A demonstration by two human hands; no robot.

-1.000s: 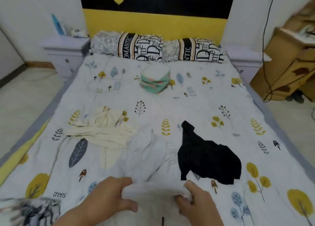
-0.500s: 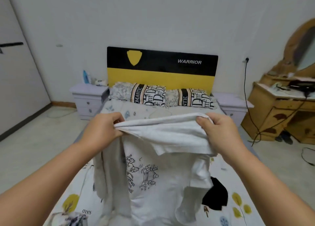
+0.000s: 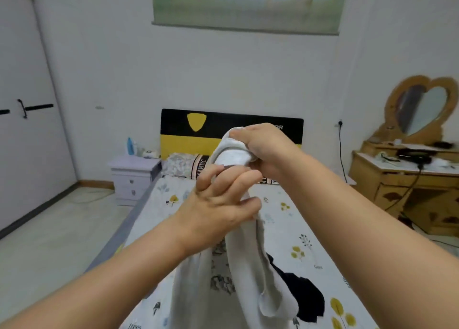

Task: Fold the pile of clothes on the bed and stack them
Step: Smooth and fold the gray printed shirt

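A white printed T-shirt (image 3: 238,279) hangs in the air over the bed (image 3: 293,219), bunched into a narrow column. My right hand (image 3: 263,147) grips its top edge high up, in front of the headboard. Just below, my left hand (image 3: 223,204) is curled round the gathered cloth. A black garment (image 3: 305,296) lies on the sheet behind the shirt, partly hidden by it. The cream garment and the folded stack are hidden behind my arms and the shirt.
A black and yellow headboard (image 3: 198,125) and patterned pillows (image 3: 183,162) close the far end of the bed. A white nightstand (image 3: 134,172) stands at the left, a wooden dresser (image 3: 407,187) with a heart-shaped mirror at the right. Tiled floor lies along the left side.
The shirt went from the bed up into the air. My hands, spread wide along its hem half a second ago, have come together and bunched it. The view tilted upward.
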